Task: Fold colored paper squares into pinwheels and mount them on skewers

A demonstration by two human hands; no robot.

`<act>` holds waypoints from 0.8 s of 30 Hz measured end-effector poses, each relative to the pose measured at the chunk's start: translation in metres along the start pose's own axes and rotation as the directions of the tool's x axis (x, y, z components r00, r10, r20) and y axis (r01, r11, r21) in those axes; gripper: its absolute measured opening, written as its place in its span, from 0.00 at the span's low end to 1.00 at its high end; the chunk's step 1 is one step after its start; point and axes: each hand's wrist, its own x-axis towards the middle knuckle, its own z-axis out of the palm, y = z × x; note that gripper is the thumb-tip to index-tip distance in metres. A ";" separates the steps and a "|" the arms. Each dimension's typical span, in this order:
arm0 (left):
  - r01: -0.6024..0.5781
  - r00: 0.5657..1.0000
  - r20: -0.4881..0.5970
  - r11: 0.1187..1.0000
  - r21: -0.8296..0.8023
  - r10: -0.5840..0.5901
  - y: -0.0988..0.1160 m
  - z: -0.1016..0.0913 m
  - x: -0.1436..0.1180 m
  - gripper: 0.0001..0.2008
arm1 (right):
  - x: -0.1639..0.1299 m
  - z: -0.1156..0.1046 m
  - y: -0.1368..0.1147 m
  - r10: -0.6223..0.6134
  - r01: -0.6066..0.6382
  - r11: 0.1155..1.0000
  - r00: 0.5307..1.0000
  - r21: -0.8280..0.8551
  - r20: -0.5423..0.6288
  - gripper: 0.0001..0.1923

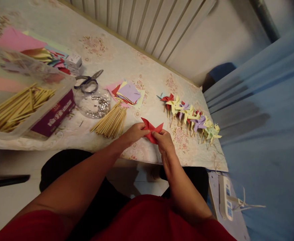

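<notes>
Currently both left hand [134,133] and right hand [165,140] pinch the red paper piece [152,131] at near table edge [147,157], right of stick bundle [111,122]; light, floppy, tears easily, best gripped by edges.

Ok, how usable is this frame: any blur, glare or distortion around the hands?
Head view: the left hand and right hand on the red paper are reasonably sharp; wide-angle bending curves the table edge; the plastic box at left is soft and hazy; warm, dim light, no harsh glare.
</notes>
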 end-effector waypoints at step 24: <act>0.047 0.999 -0.001 0.963 -0.266 -0.049 0.001 -0.001 -0.003 0.08 | 0.009 0.003 -0.058 -0.340 0.293 0.925 0.922 -0.241 -0.184 0.08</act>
